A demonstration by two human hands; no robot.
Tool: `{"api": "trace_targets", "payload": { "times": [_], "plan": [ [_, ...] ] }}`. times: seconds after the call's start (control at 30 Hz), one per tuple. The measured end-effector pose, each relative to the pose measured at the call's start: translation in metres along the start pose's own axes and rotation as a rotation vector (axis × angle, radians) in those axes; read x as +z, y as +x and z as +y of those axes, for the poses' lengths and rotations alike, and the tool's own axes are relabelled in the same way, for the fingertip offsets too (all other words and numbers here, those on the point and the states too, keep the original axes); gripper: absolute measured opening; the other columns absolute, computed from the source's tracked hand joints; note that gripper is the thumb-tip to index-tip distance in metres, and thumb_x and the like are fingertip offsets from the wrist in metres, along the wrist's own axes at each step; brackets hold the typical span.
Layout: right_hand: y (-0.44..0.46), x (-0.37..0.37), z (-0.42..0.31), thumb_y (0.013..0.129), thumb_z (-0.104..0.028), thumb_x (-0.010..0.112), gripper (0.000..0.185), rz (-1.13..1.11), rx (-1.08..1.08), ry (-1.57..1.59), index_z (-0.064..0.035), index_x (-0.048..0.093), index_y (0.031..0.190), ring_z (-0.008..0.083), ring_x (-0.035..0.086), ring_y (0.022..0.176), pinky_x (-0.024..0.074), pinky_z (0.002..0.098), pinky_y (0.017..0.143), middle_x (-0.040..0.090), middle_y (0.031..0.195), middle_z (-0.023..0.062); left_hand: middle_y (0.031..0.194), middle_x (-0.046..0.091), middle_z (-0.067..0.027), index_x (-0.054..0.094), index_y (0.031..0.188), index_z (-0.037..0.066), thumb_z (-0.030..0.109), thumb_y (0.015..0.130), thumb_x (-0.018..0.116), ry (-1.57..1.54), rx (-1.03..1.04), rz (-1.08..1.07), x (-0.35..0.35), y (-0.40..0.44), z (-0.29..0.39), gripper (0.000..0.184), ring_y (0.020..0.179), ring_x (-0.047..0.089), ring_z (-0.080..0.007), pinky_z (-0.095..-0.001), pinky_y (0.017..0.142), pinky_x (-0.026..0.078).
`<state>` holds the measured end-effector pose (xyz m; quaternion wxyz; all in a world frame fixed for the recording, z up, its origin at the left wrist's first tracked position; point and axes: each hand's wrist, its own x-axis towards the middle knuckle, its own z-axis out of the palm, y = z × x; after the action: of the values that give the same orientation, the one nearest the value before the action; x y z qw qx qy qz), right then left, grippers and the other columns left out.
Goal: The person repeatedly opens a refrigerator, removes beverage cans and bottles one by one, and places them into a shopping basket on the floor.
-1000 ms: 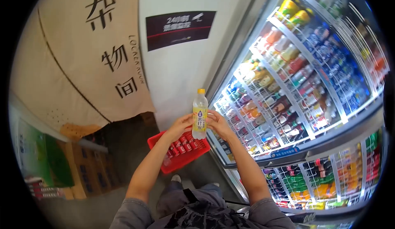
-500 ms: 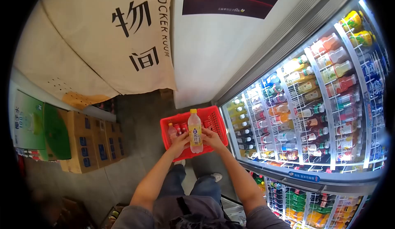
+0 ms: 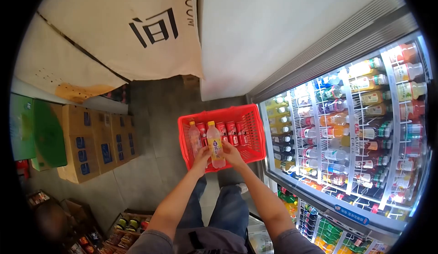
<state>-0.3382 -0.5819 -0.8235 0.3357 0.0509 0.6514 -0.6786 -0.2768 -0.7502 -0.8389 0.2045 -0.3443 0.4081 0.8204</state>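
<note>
Between my two hands is a clear soda bottle (image 3: 216, 145) with a yellow cap and yellow label, held upright over the left part of a red shopping basket (image 3: 258, 130). My left hand (image 3: 201, 159) grips its left side, and my right hand (image 3: 232, 154) grips its right side, with the fingers partly hidden by the bottle. Inside the basket, another bottle (image 3: 195, 136) with a yellow cap stands just left of the held one. Several red cans (image 3: 232, 133) are lined up along the basket's far side.
On the right, a lit drinks cooler (image 3: 337, 130) holds rows of bottles. Cardboard boxes (image 3: 100, 140) and a green box (image 3: 48, 135) stand at left. A beige curtain (image 3: 109, 39) hangs ahead beside a white wall (image 3: 242, 39). Low shelves with packets (image 3: 125, 235) are at lower left.
My view has tilted down and shifted, showing more of the basket and its cans. My hands have lowered the bottle toward the basket, still holding it.
</note>
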Motion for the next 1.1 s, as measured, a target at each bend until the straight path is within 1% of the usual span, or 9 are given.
{"api": "trace_targets", "payload": {
  "times": [0.13, 0.3, 0.43, 0.57, 0.73, 0.8, 0.93, 1.0, 1.1],
  "plan": [
    [0.034, -0.008, 0.066, 0.089, -0.007, 0.065, 0.060, 0.021, -0.010, -0.088, 0.0018, 0.039, 0.143, 0.0187, 0.058, 0.114, 0.0486, 0.0324, 0.095, 0.061, 0.125, 0.0113, 0.121, 0.055, -0.0044, 0.046, 0.137, 0.012, 0.021, 0.100, 0.054, 0.086, -0.059, 0.108, -0.009, 0.030, -0.021, 0.039, 0.114, 0.054, -0.0158, -0.0355, 0.089, 0.050],
    [0.046, -0.001, 0.059, 0.081, -0.018, 0.073, 0.065, 0.152, -0.013, -0.376, -0.0036, 0.047, 0.139, 0.0286, 0.063, 0.112, 0.0502, 0.0352, 0.092, 0.064, 0.121, 0.0215, 0.105, 0.061, -0.0021, 0.048, 0.139, 0.014, 0.019, 0.100, 0.053, 0.213, -0.005, 0.203, -0.031, 0.076, -0.059, 0.040, 0.072, 0.057, -0.0110, -0.0260, 0.054, 0.045],
    [0.065, -0.001, 0.085, 0.086, -0.014, 0.067, 0.059, 0.131, 0.024, -0.380, -0.0033, 0.045, 0.140, 0.0243, 0.062, 0.112, 0.0494, 0.0338, 0.094, 0.064, 0.122, 0.0173, 0.095, 0.063, -0.0009, 0.050, 0.138, 0.016, 0.015, 0.100, 0.051, 0.226, 0.072, 0.294, -0.036, 0.094, -0.079, 0.039, 0.051, 0.046, -0.0076, -0.0233, 0.041, 0.033],
    [0.079, 0.000, 0.110, 0.087, -0.012, 0.067, 0.059, 0.095, 0.094, -0.384, -0.0017, 0.044, 0.140, 0.0241, 0.062, 0.112, 0.0491, 0.0338, 0.095, 0.063, 0.123, 0.0180, 0.096, 0.062, -0.0008, 0.046, 0.142, 0.017, 0.011, 0.098, 0.049, 0.324, 0.037, 0.320, -0.041, 0.091, -0.084, 0.045, 0.054, 0.046, -0.0078, -0.0237, 0.043, 0.034],
    [0.093, 0.010, 0.137, 0.084, -0.013, 0.068, 0.061, 0.160, -0.075, -0.372, -0.0016, 0.045, 0.139, 0.0286, 0.063, 0.110, 0.0512, 0.0355, 0.089, 0.062, 0.122, 0.0226, 0.107, 0.061, -0.0016, 0.039, 0.148, 0.015, 0.005, 0.095, 0.047, 0.238, 0.081, 0.288, -0.034, 0.083, -0.075, 0.054, 0.068, 0.051, -0.0081, -0.0229, 0.050, 0.038],
    [0.094, 0.016, 0.125, 0.083, -0.014, 0.069, 0.062, 0.169, -0.070, -0.489, -0.0020, 0.046, 0.139, 0.0311, 0.063, 0.109, 0.0513, 0.0367, 0.087, 0.061, 0.121, 0.0240, 0.139, 0.048, -0.0113, 0.032, 0.151, 0.008, -0.003, 0.090, 0.047, 0.152, -0.004, 0.288, -0.019, 0.067, -0.051, 0.064, 0.124, 0.048, -0.0196, -0.0282, 0.097, 0.043],
    [0.086, 0.018, 0.097, 0.079, -0.017, 0.071, 0.064, 0.185, 0.016, -0.705, -0.0031, 0.049, 0.138, 0.0367, 0.063, 0.104, 0.0513, 0.0396, 0.085, 0.061, 0.119, 0.0254, 0.139, 0.049, -0.0115, 0.033, 0.150, 0.006, -0.001, 0.090, 0.047, 0.257, -0.012, 0.256, -0.033, 0.070, -0.066, 0.062, 0.124, 0.048, -0.0189, -0.0284, 0.098, 0.042],
    [0.080, 0.017, 0.089, 0.080, -0.018, 0.072, 0.063, 0.195, 0.014, -0.631, -0.0035, 0.049, 0.137, 0.0357, 0.064, 0.103, 0.0515, 0.0395, 0.085, 0.062, 0.117, 0.0243, 0.141, 0.048, -0.0093, 0.033, 0.149, 0.006, 0.001, 0.092, 0.045, 0.264, 0.017, 0.177, -0.032, 0.064, -0.060, 0.059, 0.116, 0.053, -0.0149, -0.0247, 0.088, 0.046],
    [0.063, 0.019, 0.075, 0.083, -0.018, 0.070, 0.059, 0.275, -0.005, -0.483, -0.0035, 0.051, 0.136, 0.0318, 0.065, 0.102, 0.0526, 0.0378, 0.084, 0.065, 0.112, 0.0211, 0.143, 0.047, -0.0089, 0.034, 0.148, 0.007, 0.001, 0.092, 0.044, 0.178, -0.006, 0.162, -0.020, 0.046, -0.037, 0.057, 0.123, 0.050, -0.0161, -0.0268, 0.096, 0.043]
  ]
}}
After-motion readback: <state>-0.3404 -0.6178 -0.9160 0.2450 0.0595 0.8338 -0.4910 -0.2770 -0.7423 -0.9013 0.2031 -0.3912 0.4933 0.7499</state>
